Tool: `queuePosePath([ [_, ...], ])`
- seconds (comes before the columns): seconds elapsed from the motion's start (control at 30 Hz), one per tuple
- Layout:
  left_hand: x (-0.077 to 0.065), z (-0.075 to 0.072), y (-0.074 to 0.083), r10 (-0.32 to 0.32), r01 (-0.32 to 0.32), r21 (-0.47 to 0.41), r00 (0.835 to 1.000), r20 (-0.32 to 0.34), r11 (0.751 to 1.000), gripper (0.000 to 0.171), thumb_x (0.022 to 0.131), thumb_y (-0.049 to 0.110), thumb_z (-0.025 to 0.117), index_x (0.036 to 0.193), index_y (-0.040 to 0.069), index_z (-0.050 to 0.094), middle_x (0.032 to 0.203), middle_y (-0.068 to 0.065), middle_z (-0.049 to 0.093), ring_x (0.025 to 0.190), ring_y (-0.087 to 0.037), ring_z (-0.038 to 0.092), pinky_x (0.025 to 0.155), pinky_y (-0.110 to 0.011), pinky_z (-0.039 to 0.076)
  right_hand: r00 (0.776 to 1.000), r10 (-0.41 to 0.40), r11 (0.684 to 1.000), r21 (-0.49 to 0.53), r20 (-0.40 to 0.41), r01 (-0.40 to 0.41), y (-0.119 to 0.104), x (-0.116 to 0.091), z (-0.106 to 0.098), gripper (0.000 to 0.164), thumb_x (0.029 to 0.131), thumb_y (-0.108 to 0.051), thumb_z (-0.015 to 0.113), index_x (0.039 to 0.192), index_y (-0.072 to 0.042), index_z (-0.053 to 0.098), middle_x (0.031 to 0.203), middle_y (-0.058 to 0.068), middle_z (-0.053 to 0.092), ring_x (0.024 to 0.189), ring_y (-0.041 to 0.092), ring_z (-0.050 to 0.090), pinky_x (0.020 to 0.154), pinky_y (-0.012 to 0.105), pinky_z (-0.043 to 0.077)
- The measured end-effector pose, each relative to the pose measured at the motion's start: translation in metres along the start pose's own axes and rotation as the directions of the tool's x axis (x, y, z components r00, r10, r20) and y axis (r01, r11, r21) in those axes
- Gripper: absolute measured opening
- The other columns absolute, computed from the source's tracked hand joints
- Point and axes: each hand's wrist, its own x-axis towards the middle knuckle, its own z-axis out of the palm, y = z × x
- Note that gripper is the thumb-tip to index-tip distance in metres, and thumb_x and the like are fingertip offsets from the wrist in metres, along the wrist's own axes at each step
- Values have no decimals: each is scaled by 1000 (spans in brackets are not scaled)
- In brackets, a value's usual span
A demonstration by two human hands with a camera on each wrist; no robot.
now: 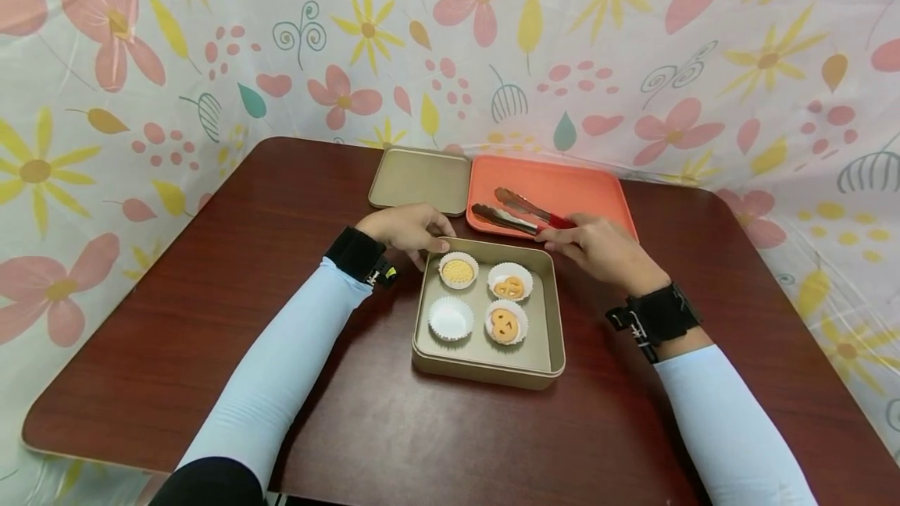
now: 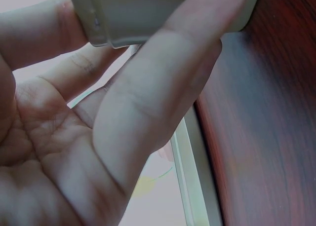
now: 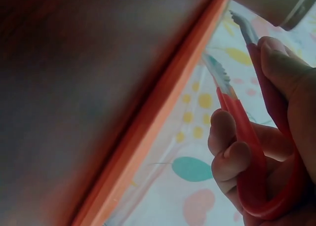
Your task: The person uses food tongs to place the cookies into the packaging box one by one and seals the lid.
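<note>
My left hand (image 1: 408, 226) grips the back left corner of a gold square tin (image 1: 485, 372), thumb at the rim. In the left wrist view, the thumb and fingers lie around that corner. White paper cups stand in the tin: one with a yellow round cookie (image 1: 458, 270), one with a pretzel-shaped cookie (image 1: 511, 287), one with a round face-like cookie (image 1: 504, 325). The front left paper cup (image 1: 451, 318) shows only its white inside. My right hand (image 1: 598, 248) holds red-handled tongs (image 1: 537, 212) above the orange tray. Their arms stand apart, with nothing between the tips.
Behind the tin lies the orange tray (image 1: 583, 178), with the gold lid (image 1: 422, 179) flat to its left. All stand on a dark red-brown wooden table (image 1: 295, 178). A flower-patterned sheet (image 1: 408, 45) hangs along the table's back and sides.
</note>
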Motion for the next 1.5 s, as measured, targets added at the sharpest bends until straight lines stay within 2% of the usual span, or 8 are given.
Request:
queuePosePath([
  [0.13,0,0,0,1,-1,5,1000,-5,1000,24,105,1,56,126,-7,63,120,-21,62,103,-32,66,79,-44,66,999,23,1000,-17,35,-23,1,1,4,25,93,-11,76,116,-22,81,115,25,67,100,45,69,76,59,60],
  [0.37,1,0,-1,-4,4,8,1000,-10,1000,24,105,1,56,126,-7,63,119,-20,62,102,-32,65,77,-42,66,998,5,999,-51,58,-2,0,3,10,28,96,-8,72,118,-24,79,110,21,66,81,33,66,55,42,53],
  [0.47,1,-1,-2,-7,7,2,1000,-9,1000,24,105,1,56,126,-8,63,120,-21,62,102,-32,65,77,-41,66,998,18,998,-59,63,-14,-1,3,12,28,97,-9,70,118,-25,79,107,19,65,76,29,63,52,37,49],
  [0.77,0,0,-2,-15,15,-14,1000,-15,1000,25,104,0,56,127,-8,62,120,-21,62,103,-32,65,77,-41,66,993,74,997,-34,91,-72,-1,3,14,37,97,-1,64,121,-25,78,123,19,60,68,23,55,45,28,35],
  [0.97,1,0,-3,-16,16,-13,1000,-17,1000,25,104,0,56,127,-9,61,119,-20,61,103,-31,66,78,-42,66,992,83,996,-32,92,-81,-1,3,14,35,96,-2,66,119,-24,79,123,15,61,74,23,58,46,28,36],
  [1.13,0,0,-2,-15,15,-15,1000,-15,1000,24,104,0,56,126,-9,62,120,-20,61,103,-32,65,79,-44,65,994,68,997,-28,88,-66,-2,3,13,35,96,-1,66,116,-25,80,121,16,61,69,22,56,46,28,35],
  [1.33,1,0,-3,-17,17,-8,1000,-12,1000,23,104,1,56,125,-8,62,118,-19,61,99,-28,65,78,-43,66,996,53,998,-29,73,-51,-1,1,10,30,94,-2,70,115,-20,80,118,18,62,78,27,62,53,34,45],
  [1.5,1,-1,-3,-13,13,-11,1000,-15,1000,22,104,1,57,123,-7,63,114,-19,61,95,-28,65,78,-44,66,998,38,999,20,46,-39,0,0,3,25,95,-5,73,116,-16,80,118,20,62,86,32,66,64,42,55],
])
